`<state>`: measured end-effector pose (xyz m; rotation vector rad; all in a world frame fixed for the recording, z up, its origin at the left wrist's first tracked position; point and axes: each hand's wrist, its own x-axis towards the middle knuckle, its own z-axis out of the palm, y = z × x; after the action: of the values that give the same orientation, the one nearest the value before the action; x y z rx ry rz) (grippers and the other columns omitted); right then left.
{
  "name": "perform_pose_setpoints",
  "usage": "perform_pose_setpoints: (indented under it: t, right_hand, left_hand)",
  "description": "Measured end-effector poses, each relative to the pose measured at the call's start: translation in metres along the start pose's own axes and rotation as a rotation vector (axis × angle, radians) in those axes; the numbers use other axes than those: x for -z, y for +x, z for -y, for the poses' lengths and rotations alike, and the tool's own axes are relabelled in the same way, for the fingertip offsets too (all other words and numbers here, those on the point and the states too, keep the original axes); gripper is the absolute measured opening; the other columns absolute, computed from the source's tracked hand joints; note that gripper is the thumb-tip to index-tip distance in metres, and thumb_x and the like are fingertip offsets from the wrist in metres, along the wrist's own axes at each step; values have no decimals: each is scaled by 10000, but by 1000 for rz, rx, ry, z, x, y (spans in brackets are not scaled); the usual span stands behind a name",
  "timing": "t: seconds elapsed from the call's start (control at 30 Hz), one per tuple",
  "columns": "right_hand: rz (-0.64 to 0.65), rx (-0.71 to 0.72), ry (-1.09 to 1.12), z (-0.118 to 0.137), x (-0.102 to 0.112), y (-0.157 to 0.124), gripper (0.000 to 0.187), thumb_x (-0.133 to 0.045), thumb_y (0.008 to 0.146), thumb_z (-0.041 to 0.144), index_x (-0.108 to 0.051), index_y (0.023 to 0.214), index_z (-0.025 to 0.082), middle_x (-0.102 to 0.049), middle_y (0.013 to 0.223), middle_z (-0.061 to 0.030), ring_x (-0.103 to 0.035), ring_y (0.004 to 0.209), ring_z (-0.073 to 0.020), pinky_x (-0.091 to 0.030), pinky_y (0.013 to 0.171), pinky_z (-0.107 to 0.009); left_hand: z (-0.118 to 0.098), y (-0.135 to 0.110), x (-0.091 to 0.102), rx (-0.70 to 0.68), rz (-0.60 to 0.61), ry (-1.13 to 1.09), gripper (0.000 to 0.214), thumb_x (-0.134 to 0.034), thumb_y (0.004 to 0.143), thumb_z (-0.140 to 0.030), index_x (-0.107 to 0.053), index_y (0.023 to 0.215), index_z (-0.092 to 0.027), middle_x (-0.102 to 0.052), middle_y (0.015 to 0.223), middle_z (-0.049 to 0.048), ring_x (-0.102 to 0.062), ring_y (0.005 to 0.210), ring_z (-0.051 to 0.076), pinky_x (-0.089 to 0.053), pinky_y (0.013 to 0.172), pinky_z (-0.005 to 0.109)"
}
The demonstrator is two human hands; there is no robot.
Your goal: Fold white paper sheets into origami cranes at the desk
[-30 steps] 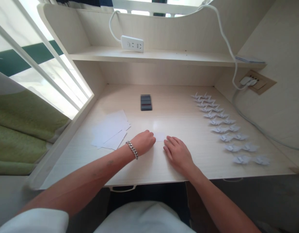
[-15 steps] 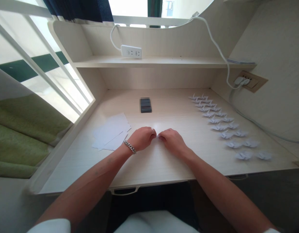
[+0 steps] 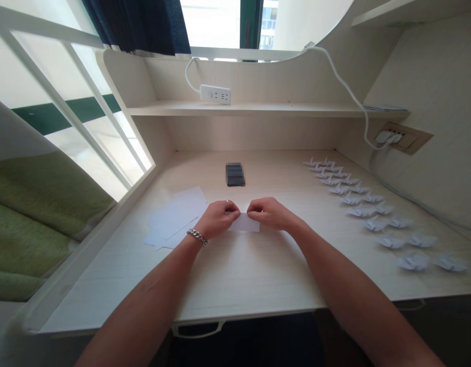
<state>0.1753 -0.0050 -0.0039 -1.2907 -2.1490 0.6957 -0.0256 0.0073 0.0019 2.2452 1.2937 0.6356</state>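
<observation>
A small white sheet of paper [image 3: 245,223] lies over the middle of the desk, between my two hands. My left hand [image 3: 219,218], with a ring and a chain bracelet, pinches its upper left edge. On the other side my right hand [image 3: 269,213] has thumb and fingers closed on the upper right edge. The fingertips partly cover the paper's top edge, so I cannot tell whether it is folded there. Several loose white sheets [image 3: 177,211] are spread beside my left hand.
Several folded paper cranes [image 3: 390,240] stand in two rows along the right side. A dark, blurred-out object [image 3: 235,175] lies beyond my hands. On the shelf [image 3: 258,107] sits a white power strip [image 3: 215,95]. A cable [image 3: 345,84] runs down to the wall socket [image 3: 407,137].
The paper between my hands now shows a broad flat face, where before only a sliver was visible. My hands are slightly further apart. The camera view has shifted and tilted up.
</observation>
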Motion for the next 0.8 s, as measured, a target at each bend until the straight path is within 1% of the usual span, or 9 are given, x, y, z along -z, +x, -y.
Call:
perform_pose_setpoints:
  t: [0.1, 0.13, 0.2, 0.3, 0.4, 0.5, 0.6, 0.73, 0.8]
  right_hand:
    - [37, -91, 119, -13, 16, -12, 152, -531, 737, 182, -682, 721, 163, -667, 687, -14, -583, 666, -136, -406, 609, -233]
    - [25, -127, 151, -18, 20, -15, 143, -537, 730, 183, -677, 718, 158, -666, 680, -18, -590, 662, -140, -414, 612, -239]
    - [-66, -166, 223, -23, 22, -19, 140, -539, 742, 206, -660, 707, 145, -657, 673, -31, -588, 658, -143, -429, 631, -251]
    - [-111, -121, 283, -20, 11, -18, 220, -573, 791, 326, -676, 881, 152, -675, 802, -39, -584, 718, -146, -427, 639, -253]
    - [-75, -42, 166, -9, -5, -14, 195, -563, 809, 319, -674, 805, 158, -648, 757, -22, -539, 694, -135, -388, 620, -247]
    - [-28, -36, 119, -4, -9, -11, 181, -568, 802, 303, -668, 766, 156, -625, 716, -12, -511, 670, -129, -361, 611, -247]
    - [-34, -82, 146, -11, -1, -11, 180, -569, 785, 301, -655, 736, 151, -598, 685, -7, -484, 635, -122, -346, 598, -249]
    - [-74, -154, 224, -28, 17, -15, 207, -578, 765, 344, -639, 728, 150, -556, 646, 9, -443, 588, -113, -325, 563, -252]
    - [-117, -190, 286, -33, 22, -17, 228, -593, 755, 372, -635, 722, 151, -539, 626, 17, -426, 570, -108, -312, 546, -251]
  left_hand:
    - [2, 0, 4, 36, 7, -28, 242, -524, 780, -329, -706, 782, -170, -707, 748, 25, -605, 687, 164, -429, 621, 255]
    - [2, 0, 5, 40, 4, -31, 250, -521, 783, -334, -706, 779, -167, -705, 745, 26, -603, 687, 164, -428, 623, 256]
    - [2, -1, 4, 37, -2, -38, 265, -516, 790, -344, -708, 779, -161, -703, 739, 27, -599, 684, 163, -425, 627, 257]
    - [-4, -3, -1, 4, 11, -67, 276, -511, 801, -348, -709, 792, -156, -701, 735, 28, -594, 676, 157, -421, 622, 251]
    - [-11, -6, -6, -39, 33, -61, 272, -511, 805, -342, -713, 798, -160, -703, 745, 27, -591, 681, 152, -413, 616, 246]
    - [-13, -7, -8, -70, 92, -32, 258, -516, 796, -326, -724, 808, -173, -694, 723, 17, -578, 656, 146, -397, 592, 245]
    - [-7, -5, -4, -58, 140, -90, 228, -527, 775, -294, -721, 787, -175, -682, 698, 12, -574, 644, 140, -403, 589, 241]
    - [8, -2, 7, 18, 190, -257, 178, -555, 755, -267, -689, 733, -152, -660, 647, 17, -582, 614, 136, -443, 608, 248]
    - [15, -2, 9, 52, 154, -311, 172, -575, 757, -280, -681, 750, -145, -656, 648, 23, -583, 606, 136, -454, 601, 254]
